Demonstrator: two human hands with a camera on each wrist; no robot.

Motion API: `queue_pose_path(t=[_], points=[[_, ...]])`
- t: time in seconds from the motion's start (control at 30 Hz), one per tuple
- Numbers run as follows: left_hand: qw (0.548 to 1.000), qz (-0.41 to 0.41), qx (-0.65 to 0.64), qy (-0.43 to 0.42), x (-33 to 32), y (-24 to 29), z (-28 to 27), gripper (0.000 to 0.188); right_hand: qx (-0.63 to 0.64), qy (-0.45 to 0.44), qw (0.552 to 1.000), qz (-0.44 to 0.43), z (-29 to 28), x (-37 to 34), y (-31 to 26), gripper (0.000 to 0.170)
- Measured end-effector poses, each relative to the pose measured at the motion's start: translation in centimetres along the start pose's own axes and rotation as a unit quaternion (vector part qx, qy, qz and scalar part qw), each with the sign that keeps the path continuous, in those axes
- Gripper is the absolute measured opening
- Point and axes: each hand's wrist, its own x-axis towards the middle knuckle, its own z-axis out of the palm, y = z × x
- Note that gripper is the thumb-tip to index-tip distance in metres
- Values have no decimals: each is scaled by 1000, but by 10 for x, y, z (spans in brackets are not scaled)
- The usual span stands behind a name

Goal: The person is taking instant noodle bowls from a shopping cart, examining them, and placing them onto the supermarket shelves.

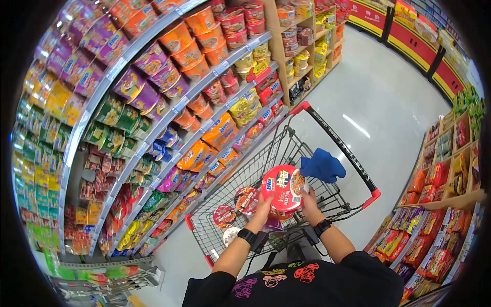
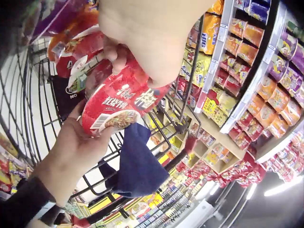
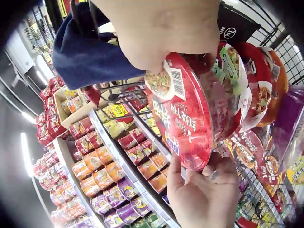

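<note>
Gripped at its rim from both sides, a round red bowl is held over the shopping cart, with its printed lid towards the head camera. The left hand holds one side of the rim; in the right wrist view its thumb and fingers close on the edge. The right hand pinches the opposite side, its thumb beside the printed noodle picture and barcode, as the left wrist view shows. The spread of both grips is about the width of the bowl. Both wrists wear black bands, and the person has a black top with colourful printed figures. Beneath and beside the held bowl, inside the wire basket, lie more packages: a dark red bowl, another red bowl, a whitish round package and something purple, partly hidden. A dark blue cloth hangs near the cart's handle, just beside the held bowl. Beyond the cart on the left, long shelves carry noodle cups and bags in orange, purple, green, yellow and red. On the right stand wooden bins of packets. Farther off, across the pale floor, are red and yellow display counters.
</note>
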Motion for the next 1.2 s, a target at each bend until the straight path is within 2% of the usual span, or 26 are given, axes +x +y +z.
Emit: queue_pose_path(t=[0.07,0.1,0.13,0.2,0.23,0.33,0.37,0.4,0.47,0.5,0.53,0.57,0.67,0.73,0.8,0.83,0.93,0.97,1.07,1.1,1.17,1.2], points=[[998,58,35,18,-16,-1,-8,35,24,-38,999,-10,23,-23,-18,31],[999,27,35,11,-40,19,-5,41,40,-53,998,-9,32,-31,-23,31],[987,131,91,23,-46,15,-14,44,54,-70,996,-5,41,-39,-25,31],[921,329,201,61,-58,6,-33,49,65,-124,990,-19,63,-58,-26,32],[947,264,178,42,-82,19,-42,52,69,-153,985,-23,76,-70,-25,33],[957,275,81,47,-153,40,-74,50,38,-258,965,-21,127,-120,-25,36],[966,253,28,51,-180,44,-89,51,28,-289,957,-29,146,-140,-21,37],[949,310,7,63,-204,43,-103,56,19,-342,939,-19,156,-152,-12,40],[910,373,118,140,-261,34,-141,58,25,-386,922,-15,186,-199,6,45],[862,423,204,191,-299,41,-154,60,35,-416,909,8,199,-225,15,50],[803,462,291,239,-345,56,-164,62,36,-432,901,7,215,-249,31,45],[735,489,376,283,-383,64,-175,66,35,-448,891,72,226,-274,43,46],[703,497,360,361,-463,42,-205,74,21,-475,847,239,237,-326,93,50],[676,491,350,424,-515,29,-221,77,28,-519,812,266,259,-398,106,56],[654,487,338,470,-558,17,-238,80,27,-521,762,383,268,-443,124,58],[644,489,330,487,-578,12,-251,83,24,-541,720,434,270,-459,135,57],[654,528,203,503,-625,6,-257,92,20,-508,649,567,272,-497,171,53],[651,536,164,512,-630,1,-266,95,18,-501,605,619,274,-513,177,48],[680,558,53,474,-650,-4,-281,100,53,-446,513,732,270,-537,197,47],[679,574,38,455,-650,-10,-294,98,1,-463,521,717,267,-538,209,49],[695,587,4,416,-651,-17,-308,96,12,-430,438,789,271,-539,223,52],[689,579,8,436,-649,-17,-315,99,19,-410,397,821,273,-538,230,54]])
